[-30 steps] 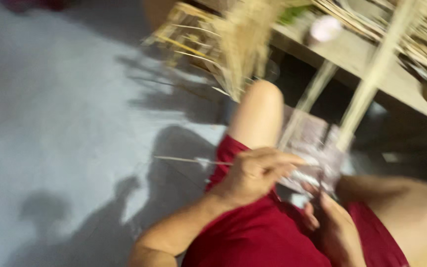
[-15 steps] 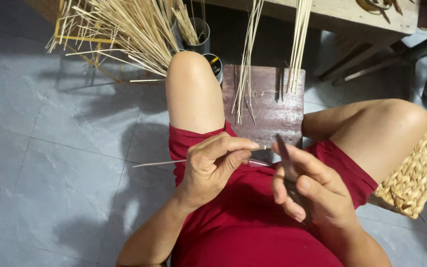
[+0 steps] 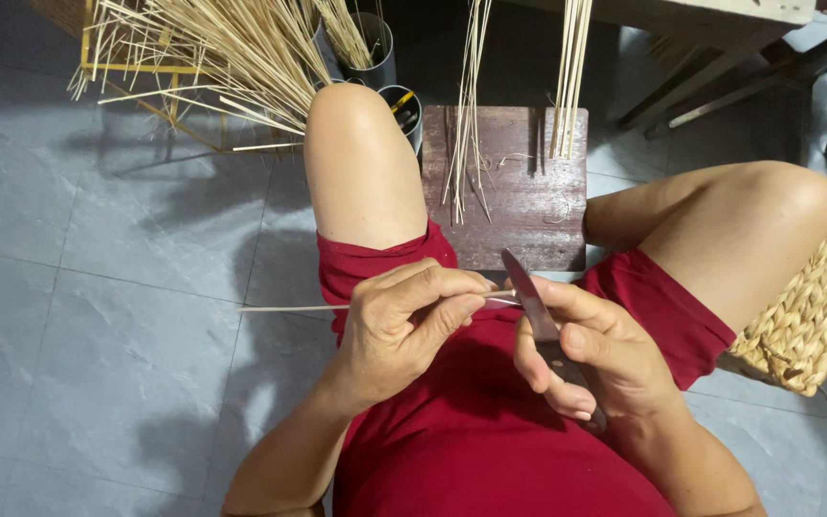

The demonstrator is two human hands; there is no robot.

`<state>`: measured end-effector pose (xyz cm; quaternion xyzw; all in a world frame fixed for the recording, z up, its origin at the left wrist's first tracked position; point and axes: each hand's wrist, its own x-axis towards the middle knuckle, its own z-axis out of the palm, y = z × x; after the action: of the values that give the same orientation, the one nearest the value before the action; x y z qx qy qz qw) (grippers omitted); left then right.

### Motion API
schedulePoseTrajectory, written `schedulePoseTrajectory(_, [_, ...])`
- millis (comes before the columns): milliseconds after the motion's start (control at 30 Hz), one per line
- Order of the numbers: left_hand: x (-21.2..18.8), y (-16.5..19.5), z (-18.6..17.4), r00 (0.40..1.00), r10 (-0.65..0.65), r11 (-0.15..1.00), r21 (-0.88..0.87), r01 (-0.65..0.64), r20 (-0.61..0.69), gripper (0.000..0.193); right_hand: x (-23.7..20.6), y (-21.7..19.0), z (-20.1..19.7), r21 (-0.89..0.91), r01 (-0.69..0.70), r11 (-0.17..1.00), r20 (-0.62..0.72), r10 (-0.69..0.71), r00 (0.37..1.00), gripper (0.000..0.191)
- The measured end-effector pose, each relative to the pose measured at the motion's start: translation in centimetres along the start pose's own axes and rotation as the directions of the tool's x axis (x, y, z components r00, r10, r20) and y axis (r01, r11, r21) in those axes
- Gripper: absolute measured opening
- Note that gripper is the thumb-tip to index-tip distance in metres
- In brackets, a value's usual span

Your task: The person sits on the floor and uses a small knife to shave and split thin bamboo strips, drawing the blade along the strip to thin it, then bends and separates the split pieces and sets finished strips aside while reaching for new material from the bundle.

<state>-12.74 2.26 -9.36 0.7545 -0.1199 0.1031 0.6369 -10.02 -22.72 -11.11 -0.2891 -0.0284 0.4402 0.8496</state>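
**Knife meeting the thin stick**

Since half a second ago the view has steadied and the hands have barely shifted. The left hand [image 3: 404, 321] is pinching a thin stick [image 3: 289, 308] over the red lap, its tip pointing left. The right hand [image 3: 591, 349] is gripping a knife [image 3: 528, 297], blade touching the stick, above the wooden block [image 3: 514, 191].

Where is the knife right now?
In the head view, the knife is gripped in the right hand over the lap, its blade meeting the thin stick held by the left hand.
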Motion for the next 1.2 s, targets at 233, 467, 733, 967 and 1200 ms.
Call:
schedulePoseTrajectory(233, [0.5,-0.1,0.4,0.993,0.119,0.992,0.042,-0.119,-0.010,0.012,0.3,0.1,-0.7,0.083,-0.081,0.993,0.027,0.079,0.996,0.062])
schedulePoseTrajectory(467, [0.5,0.3,0.4,0.998,0.054,0.996,0.076,-0.055,0.016,0.013,0.2,0.2,-0.9,0.104,-0.067,0.992,0.052,0.062,0.997,0.061])
schedulePoseTrajectory(733, [0.7,0.9,0.4,0.999,0.049,0.991,0.121,-0.050,0.010,0.013,0.2,0.4,-1.5,0.136,-0.073,0.988,0.108,0.058,0.992,0.059])
schedulePoseTrajectory(967, [0.7,1.0,0.4,0.998,0.069,0.986,0.153,-0.069,0.010,0.013,0.0,0.8,-1.8,0.156,-0.070,0.985,0.106,0.053,0.993,0.056])
schedulePoseTrajectory(1200, [0.9,1.1,0.4,0.988,0.150,0.964,0.215,-0.153,0.030,0.013,0.1,1.3,-1.8,0.126,-0.058,0.990,0.102,0.046,0.994,0.046])
